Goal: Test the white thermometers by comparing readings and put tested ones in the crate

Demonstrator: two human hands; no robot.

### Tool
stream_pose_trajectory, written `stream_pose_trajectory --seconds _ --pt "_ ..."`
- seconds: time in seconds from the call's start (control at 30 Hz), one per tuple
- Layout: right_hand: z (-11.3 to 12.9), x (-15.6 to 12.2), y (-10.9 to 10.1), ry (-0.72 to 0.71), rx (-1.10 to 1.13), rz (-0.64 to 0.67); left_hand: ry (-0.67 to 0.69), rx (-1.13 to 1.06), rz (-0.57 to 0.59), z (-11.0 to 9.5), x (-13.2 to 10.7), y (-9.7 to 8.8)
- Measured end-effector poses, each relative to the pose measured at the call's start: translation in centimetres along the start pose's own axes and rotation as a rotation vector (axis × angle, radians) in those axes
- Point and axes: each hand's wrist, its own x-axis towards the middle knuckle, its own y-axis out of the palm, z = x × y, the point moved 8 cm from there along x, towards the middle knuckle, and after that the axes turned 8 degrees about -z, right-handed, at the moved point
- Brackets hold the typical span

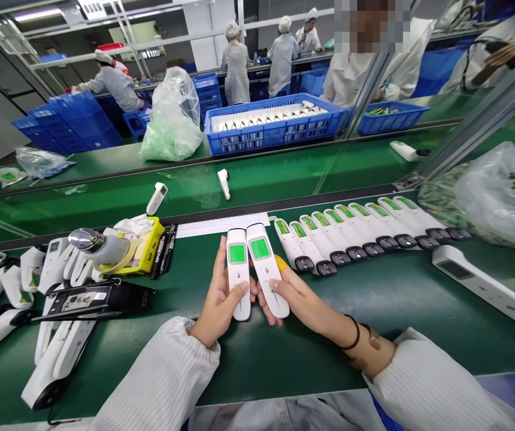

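Two white infrared thermometers with lit green screens are held side by side above the green bench. My left hand (218, 299) grips the left infrared thermometer (239, 276), its thumb lying on the lower body near the button. The right infrared thermometer (264, 263) is in my right hand (291, 290), tilted a little, its thumb beside the button. Their upper ends touch or nearly touch. Some fingers of both hands are hidden behind the bodies. Just right of my right hand, a row of several thermometers (345, 230) lies with green and yellow battery compartments facing up.
At left are a pile of thermometers (55, 353), a black pouch (100, 299), a yellow tray (152, 245) with a metal-topped bottle (100, 244), and black markers (164, 251). A single thermometer (486, 287) lies right. Behind run a green conveyor (275, 173) and a blue crate (275, 137). Co-workers stand beyond.
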Motion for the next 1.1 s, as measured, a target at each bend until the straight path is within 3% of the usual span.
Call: stream_pose_trajectory --seconds 0.3,0.63,0.87,1.1 --pt "0.3 0.4 0.0 -0.016 0.029 -0.014 -0.017 0.017 -0.016 0.3 -0.1 -0.1" --pt "0.3 0.5 -0.6 0.003 0.012 -0.095 -0.032 0.113 0.064 0.4 -0.4 0.4" --pt "0.5 0.8 0.2 -0.066 -0.031 -0.020 0.104 0.052 -0.162 -0.7 0.4 -1.2" --pt "-2.1 0.6 0.0 0.053 -0.231 -0.110 0.127 0.100 -0.206 -1.1 0.1 -1.4"
